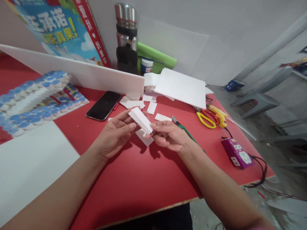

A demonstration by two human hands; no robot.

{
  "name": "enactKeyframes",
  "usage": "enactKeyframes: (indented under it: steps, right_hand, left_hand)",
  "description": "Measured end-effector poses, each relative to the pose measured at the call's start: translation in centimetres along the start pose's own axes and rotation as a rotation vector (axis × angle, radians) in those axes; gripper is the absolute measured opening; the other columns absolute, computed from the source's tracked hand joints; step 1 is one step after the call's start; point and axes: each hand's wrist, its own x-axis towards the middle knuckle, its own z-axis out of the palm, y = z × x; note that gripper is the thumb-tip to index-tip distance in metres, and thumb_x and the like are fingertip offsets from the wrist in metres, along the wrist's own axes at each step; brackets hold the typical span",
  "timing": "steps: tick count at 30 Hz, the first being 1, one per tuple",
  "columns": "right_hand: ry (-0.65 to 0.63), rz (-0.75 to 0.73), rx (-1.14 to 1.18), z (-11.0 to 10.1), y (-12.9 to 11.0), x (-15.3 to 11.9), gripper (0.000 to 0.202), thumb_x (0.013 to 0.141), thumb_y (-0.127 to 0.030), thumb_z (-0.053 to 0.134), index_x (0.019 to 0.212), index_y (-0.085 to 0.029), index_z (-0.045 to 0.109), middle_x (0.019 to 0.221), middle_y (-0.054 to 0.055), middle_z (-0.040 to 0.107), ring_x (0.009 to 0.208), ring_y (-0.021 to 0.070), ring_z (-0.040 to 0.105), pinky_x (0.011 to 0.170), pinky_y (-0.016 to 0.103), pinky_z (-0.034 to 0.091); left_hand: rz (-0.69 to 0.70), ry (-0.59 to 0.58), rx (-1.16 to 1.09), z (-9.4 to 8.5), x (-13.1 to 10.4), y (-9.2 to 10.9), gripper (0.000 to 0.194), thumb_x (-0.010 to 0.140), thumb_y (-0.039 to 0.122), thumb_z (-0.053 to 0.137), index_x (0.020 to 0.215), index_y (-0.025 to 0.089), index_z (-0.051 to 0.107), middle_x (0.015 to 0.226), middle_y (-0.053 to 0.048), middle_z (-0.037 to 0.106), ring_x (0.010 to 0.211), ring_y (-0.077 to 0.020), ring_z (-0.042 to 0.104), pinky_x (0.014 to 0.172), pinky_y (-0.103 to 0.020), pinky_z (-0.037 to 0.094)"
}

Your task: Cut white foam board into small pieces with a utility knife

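Both hands meet above the red table, holding a small stack of white foam board strips (140,120) tilted down to the right. My left hand (118,131) closes its thumb and fingers about the left end. On the right end, my right hand (169,134) pinches with thumb and fingertips. Beneath them lies a white foam board piece (146,140), partly hidden by the fingers. More cut pieces lie just behind, among them a small rectangle (152,108) and another white piece (163,117). A green-handled cutter knife (184,128) rests beside my right hand.
A black phone (103,105) and a blue-and-white model (45,95) are at the left. White boards (182,87), a steel flask (126,32) and a green roll (157,54) stand behind. Scissors (206,119), a yellow glue gun (219,115) and a purple power box (237,153) with cables lie right.
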Motion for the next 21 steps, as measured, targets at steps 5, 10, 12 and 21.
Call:
enactKeyframes:
  steps: [5, 10, 12, 21]
  right_hand:
    - [-0.069, 0.052, 0.049, -0.21, 0.45, 0.24, 0.029, 0.079, -0.037, 0.091, 0.084, -0.014, 0.074, 0.080, 0.010, 0.082, 0.040, 0.0023, 0.037, 0.036, 0.015, 0.028]
    - [-0.020, 0.008, 0.000, 0.01, 0.96, 0.32, 0.031, 0.081, -0.038, 0.090, 0.078, -0.013, 0.072, 0.078, 0.011, 0.082, 0.037, 0.0026, 0.041, 0.034, 0.017, 0.028]
    - [-0.027, 0.015, -0.004, 0.05, 0.96, 0.30, 0.031, 0.081, -0.038, 0.091, 0.077, -0.013, 0.073, 0.079, 0.011, 0.082, 0.036, 0.0029, 0.042, 0.033, 0.018, 0.027]
    - [-0.056, 0.067, -0.053, 0.11, 0.61, 0.05, 0.033, 0.078, -0.042, 0.090, 0.077, -0.013, 0.075, 0.080, 0.010, 0.082, 0.038, 0.0038, 0.043, 0.032, 0.018, 0.028]
  left_hand:
    - [-0.040, -0.035, -0.047, 0.12, -0.26, -0.35, 0.042, 0.086, 0.027, 0.089, 0.126, 0.021, 0.079, 0.128, -0.012, 0.080, 0.117, -0.0297, 0.076, 0.101, -0.037, 0.062]
    - [-0.055, 0.010, -0.063, 0.08, -0.18, -0.31, 0.042, 0.082, 0.027, 0.092, 0.123, 0.021, 0.080, 0.124, -0.012, 0.081, 0.119, -0.0315, 0.076, 0.094, -0.036, 0.064]
    - [-0.054, 0.014, -0.064, 0.04, -0.10, -0.27, 0.043, 0.080, 0.024, 0.093, 0.122, 0.021, 0.080, 0.120, -0.011, 0.082, 0.114, -0.0308, 0.077, 0.090, -0.035, 0.065]
    - [-0.083, -0.016, -0.055, -0.12, -0.16, -0.23, 0.032, 0.078, 0.025, 0.095, 0.106, 0.018, 0.084, 0.109, -0.010, 0.084, 0.094, -0.0254, 0.080, 0.085, -0.032, 0.065]
